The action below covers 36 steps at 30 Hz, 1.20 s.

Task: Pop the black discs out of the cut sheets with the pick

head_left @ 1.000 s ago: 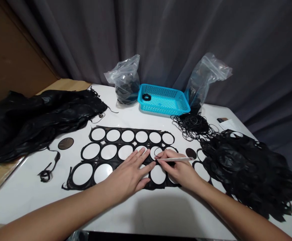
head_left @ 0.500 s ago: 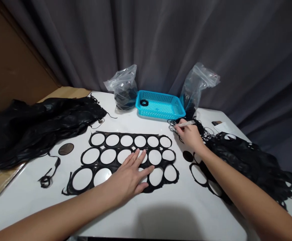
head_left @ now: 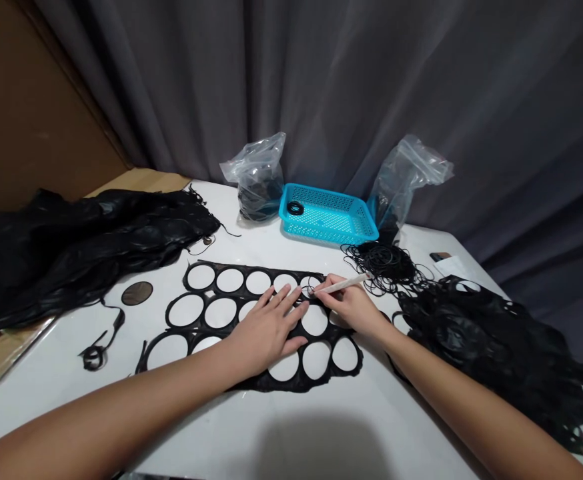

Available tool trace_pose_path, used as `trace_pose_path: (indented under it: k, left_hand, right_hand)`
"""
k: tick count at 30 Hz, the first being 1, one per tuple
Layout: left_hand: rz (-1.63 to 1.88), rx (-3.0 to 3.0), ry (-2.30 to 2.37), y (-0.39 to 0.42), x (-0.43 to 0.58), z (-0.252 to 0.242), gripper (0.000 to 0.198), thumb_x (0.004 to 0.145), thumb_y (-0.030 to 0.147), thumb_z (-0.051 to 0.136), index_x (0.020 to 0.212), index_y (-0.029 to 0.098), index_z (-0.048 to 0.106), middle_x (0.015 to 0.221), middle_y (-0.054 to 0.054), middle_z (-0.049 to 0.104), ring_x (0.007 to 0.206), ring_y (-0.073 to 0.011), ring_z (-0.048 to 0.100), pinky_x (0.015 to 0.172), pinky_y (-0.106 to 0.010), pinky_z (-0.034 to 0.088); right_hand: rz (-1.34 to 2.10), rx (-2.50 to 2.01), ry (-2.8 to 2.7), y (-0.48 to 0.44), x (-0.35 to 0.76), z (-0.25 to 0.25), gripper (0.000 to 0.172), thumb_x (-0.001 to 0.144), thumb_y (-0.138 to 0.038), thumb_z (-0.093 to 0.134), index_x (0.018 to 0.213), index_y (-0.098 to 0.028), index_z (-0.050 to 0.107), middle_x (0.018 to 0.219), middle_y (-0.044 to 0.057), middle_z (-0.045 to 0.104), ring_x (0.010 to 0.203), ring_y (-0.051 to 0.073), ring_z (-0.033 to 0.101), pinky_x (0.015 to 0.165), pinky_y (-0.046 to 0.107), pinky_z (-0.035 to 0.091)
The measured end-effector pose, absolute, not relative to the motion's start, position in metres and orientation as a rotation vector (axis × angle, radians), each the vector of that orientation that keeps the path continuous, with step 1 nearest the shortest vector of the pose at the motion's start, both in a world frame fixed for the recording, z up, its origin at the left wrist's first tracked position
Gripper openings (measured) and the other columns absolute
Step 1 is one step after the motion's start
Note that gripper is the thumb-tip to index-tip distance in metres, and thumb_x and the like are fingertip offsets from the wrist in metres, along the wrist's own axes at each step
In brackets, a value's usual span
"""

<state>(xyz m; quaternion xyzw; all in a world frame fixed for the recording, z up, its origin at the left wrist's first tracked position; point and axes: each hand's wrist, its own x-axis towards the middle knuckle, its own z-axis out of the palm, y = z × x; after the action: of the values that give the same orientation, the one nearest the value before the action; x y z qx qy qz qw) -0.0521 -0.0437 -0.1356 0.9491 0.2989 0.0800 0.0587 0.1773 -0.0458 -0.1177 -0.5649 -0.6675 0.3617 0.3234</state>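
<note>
A black sheet [head_left: 291,383] with rows of round holes lies flat on the white table. My left hand [head_left: 266,327] rests on its middle, palm down, fingers spread. My right hand [head_left: 349,303] is closed round a thin whitish tool [head_left: 344,283] at the sheet's upper right. The tool's tip is at a hole in the top row, where a thin dark loop shows. Behind my right hand lies a tangled pile of thin black rings [head_left: 389,263].
A blue basket [head_left: 329,233] holding a few black rings stands at the back between two clear bags [head_left: 259,190]. Black sheets are heaped left [head_left: 71,233] and right [head_left: 491,347]. A dark disc [head_left: 137,293] and black scraps [head_left: 94,357] lie at the left.
My right hand has moved left and nearer, from the ring pile to the sheet's top row, with the tool still held. My left hand stays on the sheet. The view has shifted slightly.
</note>
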Motion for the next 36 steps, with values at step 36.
trace_pose_path:
  k: [36]
  left_hand:
    - [0.266,2.789,0.914,-0.045,-0.052,-0.132,0.063,0.092,0.044,0.064,0.146,0.018,0.046,0.159,-0.022,0.027,0.148,-0.0387,0.022,0.117,-0.053,0.027]
  right_hand:
    - [-0.109,-1.477,-2.363,-0.033,0.188,-0.120,0.017,0.088,-0.010,0.049,0.098,-0.018,0.058,0.099,0.012,0.069,0.105,0.028,0.054,0.089,0.044,0.029]
